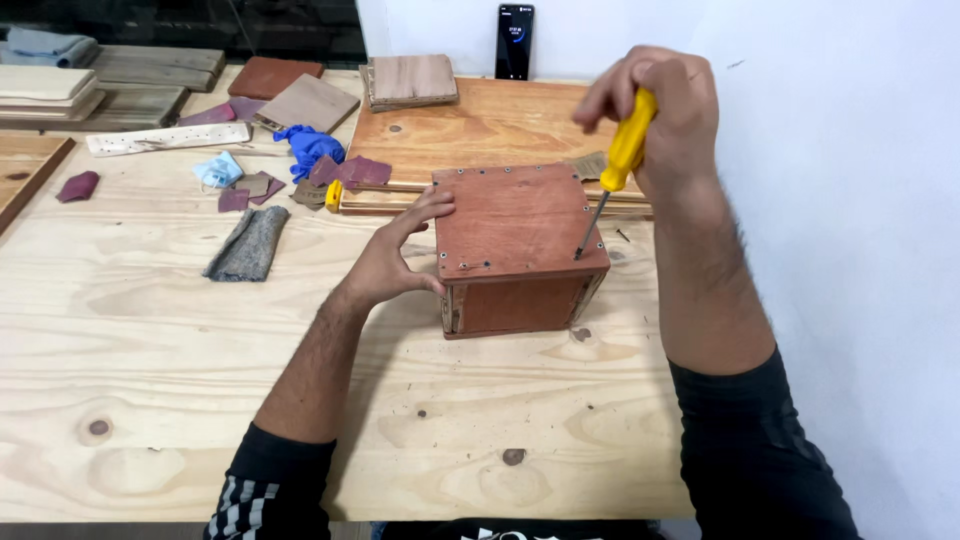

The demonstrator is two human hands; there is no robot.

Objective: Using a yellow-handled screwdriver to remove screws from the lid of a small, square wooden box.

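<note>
A reddish-brown wooden box [518,250] sits just right of the frame's centre on a pale pine workbench [150,340], its lid studded with small screws along the edges. The left hand [400,250] presses flat against the box's left side, fingers spread along the top edge and thumb lower down, bracing it. The right hand [655,105], in the upper right of the frame, is closed around the yellow handle of a screwdriver [612,180], whose thin shaft slants down to a screw near the lid's front right corner.

The box looks stiff and fairly light, likely to slide or twist on the smooth board under pressure, so a flat palm against a side wall seems the sound place to steady it; the thin panel edges at the front corner look rough and could splinter.

Behind the box lies a wide plank [480,130]. In the upper left of the frame are scraps of maroon sandpaper [350,172], a blue glove [308,148], a grey cloth [248,245] and stacked boards [60,85]. A dark phone [515,40] leans against the white wall at the top.
</note>
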